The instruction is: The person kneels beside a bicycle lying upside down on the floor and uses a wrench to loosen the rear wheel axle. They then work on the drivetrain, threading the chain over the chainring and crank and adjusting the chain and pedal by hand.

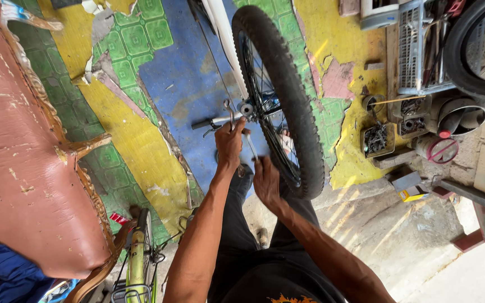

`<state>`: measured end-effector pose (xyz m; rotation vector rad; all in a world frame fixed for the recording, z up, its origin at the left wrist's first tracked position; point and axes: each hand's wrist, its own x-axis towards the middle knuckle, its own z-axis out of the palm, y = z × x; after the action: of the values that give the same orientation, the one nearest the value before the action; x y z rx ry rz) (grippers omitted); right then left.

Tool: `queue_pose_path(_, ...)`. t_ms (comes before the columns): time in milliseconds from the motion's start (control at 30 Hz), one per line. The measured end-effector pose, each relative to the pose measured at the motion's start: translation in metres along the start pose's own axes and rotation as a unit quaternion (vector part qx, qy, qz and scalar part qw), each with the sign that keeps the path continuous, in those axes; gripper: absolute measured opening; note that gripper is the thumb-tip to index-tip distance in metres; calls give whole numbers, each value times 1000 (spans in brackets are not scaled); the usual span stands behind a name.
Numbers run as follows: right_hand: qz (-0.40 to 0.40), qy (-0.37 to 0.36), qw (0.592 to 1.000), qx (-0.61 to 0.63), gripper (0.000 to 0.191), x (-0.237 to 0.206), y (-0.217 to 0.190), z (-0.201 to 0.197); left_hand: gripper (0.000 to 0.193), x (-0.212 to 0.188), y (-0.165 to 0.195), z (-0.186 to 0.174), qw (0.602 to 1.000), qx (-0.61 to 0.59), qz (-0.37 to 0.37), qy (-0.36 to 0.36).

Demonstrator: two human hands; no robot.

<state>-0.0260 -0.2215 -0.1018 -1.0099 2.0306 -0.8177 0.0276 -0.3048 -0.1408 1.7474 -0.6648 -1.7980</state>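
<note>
Far left: a worn reddish-brown sofa point(12, 157) with a carved wooden frame fills the edge of the view, a blue cloth point(1, 275) below it. Beside the sofa's lower corner stands a yellow-green bicycle frame point(137, 261), seen from above, with part of a small wheel.

The floor covering point(136, 101) is patchy: green patterned squares, yellow and blue areas, torn in places, giving way to bare concrete point(411, 247) at lower right.

Centre: the left hand point(229, 145) is raised with its grip closed around a spanner point(229, 111), whose head sits near the wheel hub point(246, 109), at the axle end. A short dark-tipped bar point(211, 123) juts out to the left, just beside that hand. The right hand point(266, 180) is lower and just right of the left, fingers curled on a thin metal tool point(251, 147) that angles up toward the hub; how firmly it is clamped I cannot tell. Both forearms reach up from the bottom edge over dark trousers point(242, 241).

The wheel point(287, 95) with its knobby black tyre stands upright, running from the top edge down to just right of the right hand, spokes visible, held in a white frame point(225, 33).

Right: small boxes of metal parts point(376, 139) against the yellow patch, a grey crate of tools point(422, 50), another tyre point(467, 56) at the top corner, a small yellow box point(412, 194) on the concrete.
</note>
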Motion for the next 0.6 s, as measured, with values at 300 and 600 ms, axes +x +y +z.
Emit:
queue_pose_path(300,153,-230,955,-106,35,-60,39,-53,37,-2,-5,13,997,4,65,-45)
queue_pose_path(600,59,-276,955,-93,26,-78,67,-89,21,1,-5,14,984,-133,19,-113)
